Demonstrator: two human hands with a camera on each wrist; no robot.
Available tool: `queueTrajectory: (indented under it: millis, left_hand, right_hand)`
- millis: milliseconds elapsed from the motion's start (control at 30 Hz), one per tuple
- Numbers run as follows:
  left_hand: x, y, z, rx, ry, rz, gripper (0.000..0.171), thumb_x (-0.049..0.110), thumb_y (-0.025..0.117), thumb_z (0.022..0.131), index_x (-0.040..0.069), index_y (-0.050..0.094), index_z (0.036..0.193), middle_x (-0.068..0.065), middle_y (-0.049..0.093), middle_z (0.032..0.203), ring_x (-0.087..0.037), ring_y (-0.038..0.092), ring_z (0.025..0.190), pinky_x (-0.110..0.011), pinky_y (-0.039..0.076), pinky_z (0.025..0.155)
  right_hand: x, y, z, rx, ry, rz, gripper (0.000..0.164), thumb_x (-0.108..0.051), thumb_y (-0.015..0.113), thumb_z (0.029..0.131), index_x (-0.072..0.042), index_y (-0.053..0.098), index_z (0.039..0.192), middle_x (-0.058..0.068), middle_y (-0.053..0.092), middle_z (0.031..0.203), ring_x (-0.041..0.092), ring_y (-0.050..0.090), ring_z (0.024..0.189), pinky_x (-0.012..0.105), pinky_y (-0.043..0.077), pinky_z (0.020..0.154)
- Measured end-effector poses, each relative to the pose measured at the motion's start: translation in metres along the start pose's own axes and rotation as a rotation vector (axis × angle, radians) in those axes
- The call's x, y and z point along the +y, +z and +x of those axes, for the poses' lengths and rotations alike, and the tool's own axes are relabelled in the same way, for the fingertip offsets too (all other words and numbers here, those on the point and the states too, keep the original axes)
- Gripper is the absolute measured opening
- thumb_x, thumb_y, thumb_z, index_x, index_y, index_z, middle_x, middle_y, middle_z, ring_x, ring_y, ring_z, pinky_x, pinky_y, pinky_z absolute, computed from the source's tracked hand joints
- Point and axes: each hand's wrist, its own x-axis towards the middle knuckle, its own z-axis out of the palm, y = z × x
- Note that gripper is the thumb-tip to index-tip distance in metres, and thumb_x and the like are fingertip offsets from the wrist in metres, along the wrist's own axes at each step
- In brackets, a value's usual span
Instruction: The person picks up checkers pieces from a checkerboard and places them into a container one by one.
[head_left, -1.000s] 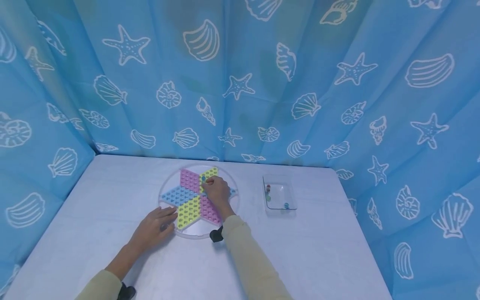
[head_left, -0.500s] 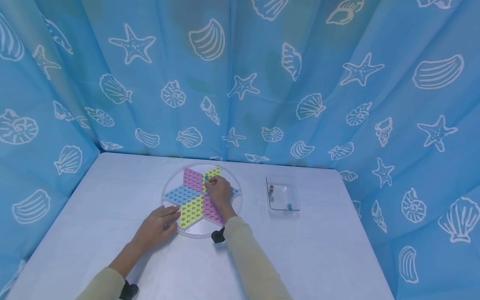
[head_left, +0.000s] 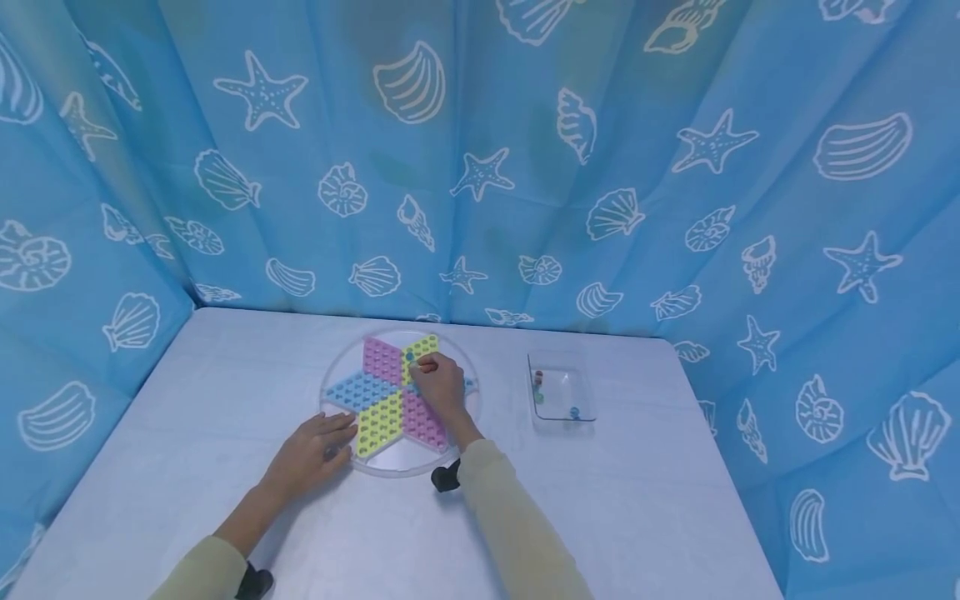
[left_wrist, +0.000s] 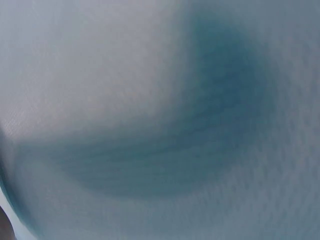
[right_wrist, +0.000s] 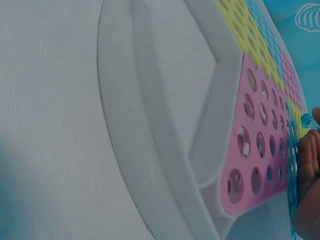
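A round clear board (head_left: 397,467) with a coloured star of small holes lies on the table. My left hand (head_left: 309,454) rests at its left front edge, fingers stretched out and touching the rim. Over the star's upper right, my right hand (head_left: 440,385) is bent with thumb and finger pinched together. Between those fingertips a small pale marble seems to be held, mostly hidden. Just beyond them a blue marble (head_left: 409,356) sits on the yellow point. In the right wrist view, a blue-green marble (right_wrist: 306,120) is right by the fingers (right_wrist: 305,155).
A clear rectangular box (head_left: 566,417) stands right of the board. Inside it are a reddish marble (head_left: 538,377), a green marble (head_left: 539,398) and a blue marble (head_left: 574,412). Blue shell-print curtain (head_left: 480,217) hangs behind the white tablecloth (head_left: 630,500). The left wrist view shows only blurred cloth.
My right hand and forearm have shifted very slightly, the fingers staying by the yellow point. The left hand keeps its place. The head view has swayed a little.
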Motion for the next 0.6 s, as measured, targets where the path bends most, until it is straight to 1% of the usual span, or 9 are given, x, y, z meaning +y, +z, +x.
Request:
queueTrajectory:
  millis: [167,367,467,600]
  left_hand:
    - [0.001,-0.001,0.000,-0.020,-0.018,-0.005,0.034,0.021,0.070,0.088,0.004,0.071,0.118,-0.012,0.063,0.133,-0.031,0.058,0.124,-0.049,0.035,0.114]
    - [0.002,-0.002,0.001,-0.037,-0.027,-0.023,0.035,0.021,0.070,0.089,0.004,0.071,0.119,-0.012,0.062,0.134,-0.032,0.057,0.125,-0.049,0.034,0.115]
    - [0.002,-0.002,0.001,-0.037,-0.035,-0.025,0.035,0.020,0.070,0.089,0.004,0.071,0.120,-0.012,0.062,0.135,-0.032,0.056,0.125,-0.049,0.033,0.115]
    - [0.003,-0.001,0.000,-0.042,-0.046,-0.021,0.035,0.021,0.069,0.089,0.004,0.070,0.120,-0.012,0.061,0.136,-0.032,0.056,0.126,-0.049,0.033,0.115]
  right_hand:
    - [-0.003,-0.008,0.000,-0.017,0.014,-0.003,0.012,-0.021,0.074,0.090,-0.013,0.071,0.098,-0.006,0.067,0.087,0.011,0.063,0.082,0.028,0.056,0.078]
    - [-0.011,-0.021,0.004,-0.003,0.028,-0.007,0.013,-0.019,0.074,0.090,-0.011,0.071,0.100,-0.005,0.068,0.088,0.012,0.064,0.084,0.029,0.057,0.078]
    - [-0.013,-0.028,0.006,0.007,0.026,0.006,0.013,-0.018,0.074,0.091,-0.011,0.071,0.101,-0.004,0.069,0.089,0.011,0.065,0.084,0.027,0.058,0.078]
    - [-0.014,-0.039,0.006,0.018,0.014,0.051,0.013,-0.017,0.074,0.091,-0.011,0.071,0.101,-0.002,0.070,0.091,0.012,0.067,0.086,0.027,0.059,0.078]
